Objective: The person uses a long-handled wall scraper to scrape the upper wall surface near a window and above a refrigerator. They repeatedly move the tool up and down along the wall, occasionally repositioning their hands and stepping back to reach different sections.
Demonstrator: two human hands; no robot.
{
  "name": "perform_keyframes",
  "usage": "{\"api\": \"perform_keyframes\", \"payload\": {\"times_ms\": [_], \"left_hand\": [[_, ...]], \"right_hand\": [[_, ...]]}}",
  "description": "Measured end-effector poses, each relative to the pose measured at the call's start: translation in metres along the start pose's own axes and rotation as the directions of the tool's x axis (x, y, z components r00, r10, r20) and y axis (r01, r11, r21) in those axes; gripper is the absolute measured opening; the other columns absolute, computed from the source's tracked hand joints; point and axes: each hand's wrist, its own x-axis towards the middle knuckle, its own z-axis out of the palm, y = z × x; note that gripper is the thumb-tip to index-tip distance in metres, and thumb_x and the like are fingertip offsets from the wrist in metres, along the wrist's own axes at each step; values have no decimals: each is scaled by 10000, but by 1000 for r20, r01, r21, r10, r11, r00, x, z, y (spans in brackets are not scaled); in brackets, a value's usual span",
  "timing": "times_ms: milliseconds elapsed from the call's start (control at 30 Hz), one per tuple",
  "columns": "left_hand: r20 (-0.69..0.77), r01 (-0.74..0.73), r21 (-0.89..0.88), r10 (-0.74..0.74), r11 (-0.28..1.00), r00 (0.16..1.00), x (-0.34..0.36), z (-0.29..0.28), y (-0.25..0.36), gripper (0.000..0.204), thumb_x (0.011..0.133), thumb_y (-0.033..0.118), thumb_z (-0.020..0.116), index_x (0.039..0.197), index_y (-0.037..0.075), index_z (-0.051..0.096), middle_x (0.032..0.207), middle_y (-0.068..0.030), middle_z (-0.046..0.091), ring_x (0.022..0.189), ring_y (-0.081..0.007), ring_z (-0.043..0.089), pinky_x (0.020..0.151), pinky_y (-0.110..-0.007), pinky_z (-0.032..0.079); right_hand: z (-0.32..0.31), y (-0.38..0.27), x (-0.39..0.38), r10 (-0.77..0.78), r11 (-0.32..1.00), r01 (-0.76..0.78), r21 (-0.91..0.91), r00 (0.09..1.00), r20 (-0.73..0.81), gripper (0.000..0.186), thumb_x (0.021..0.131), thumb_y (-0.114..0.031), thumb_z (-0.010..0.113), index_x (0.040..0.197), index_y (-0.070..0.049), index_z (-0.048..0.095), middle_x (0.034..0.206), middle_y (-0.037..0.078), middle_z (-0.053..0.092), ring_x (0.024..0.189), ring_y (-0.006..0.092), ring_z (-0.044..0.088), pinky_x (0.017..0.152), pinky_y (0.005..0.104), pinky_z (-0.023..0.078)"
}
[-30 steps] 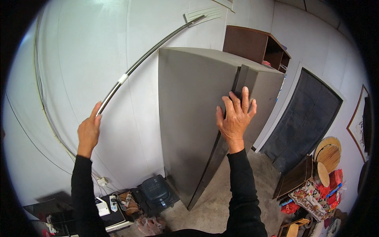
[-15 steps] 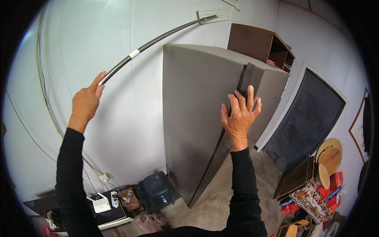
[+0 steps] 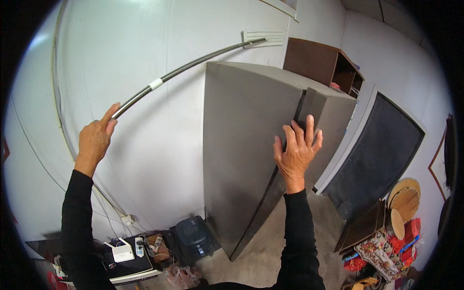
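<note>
My left hand (image 3: 95, 141) is closed round the near end of a long metal pole (image 3: 188, 65). The pole has a white sleeve partway along. It looks curved in this view, and slants up to the right. Its far tip overlaps a small white slatted panel (image 3: 270, 36) on the wall. Fingers spread, my right hand (image 3: 298, 153) lies against the front edge of a tall grey refrigerator (image 3: 251, 140), beside the dark gap along its door. It holds nothing that I can see.
A dark backpack (image 3: 192, 237) stands at the refrigerator's foot. A white router (image 3: 123, 252) sits on a low black surface at lower left. Behind the refrigerator is a brown cabinet (image 3: 309, 58). A dark door (image 3: 377, 150), round wooden boards (image 3: 405, 200) and a patterned cloth (image 3: 377, 253) are at right.
My view has shifted, so the wall and refrigerator sit slightly lower. My left hand is lower and further left in the picture, still on the pole. The right hand stays against the refrigerator.
</note>
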Motion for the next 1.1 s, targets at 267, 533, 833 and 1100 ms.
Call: {"api": "perform_keyframes", "payload": {"times_ms": [267, 533, 833, 1100], "left_hand": [[-70, 119, 101, -112, 988, 991, -106, -39, -87, 531, 939, 255, 583, 1428, 387, 421, 696, -136, 534, 583, -318, 573, 553, -427, 469], [-155, 379, -42, -380, 925, 912, -182, -20, -107, 544, 932, 203, 599, 1425, 366, 439, 737, -126, 552, 584, -305, 589, 554, -413, 474], [-204, 139, -7, -138, 990, 969, -55, 2, -17, 502, 948, 310, 573, 1423, 369, 422, 628, -102, 526, 492, -290, 532, 471, -403, 437], [-251, 252, -126, -277, 959, 928, -94, 1, -27, 478, 947, 279, 580, 1403, 361, 466, 692, -85, 554, 568, -257, 557, 547, -391, 456]], "right_hand": [[0, 2, -3, -1, 1000, 1, -11, 1000, 8, 264, 765, -247, 709, 1009, -165, 650, 1153, 43, 646, 1404, 260, 328, 1129, 548, 120], [-5, -4, 0, 29, 999, -30, 32, 999, 23, 260, 763, -246, 710, 1003, -162, 654, 1153, 45, 645, 1411, 262, 312, 1128, 557, 119], [-6, -2, -2, 15, 999, -16, 47, 1000, 24, 275, 745, -203, 718, 1003, -137, 650, 1141, 47, 640, 1416, 269, 310, 1131, 545, 130], [-4, -1, -4, 16, 998, -16, 59, 1000, 8, 252, 761, -237, 701, 992, -149, 656, 1138, 59, 647, 1408, 266, 316, 1131, 570, 115]]}}
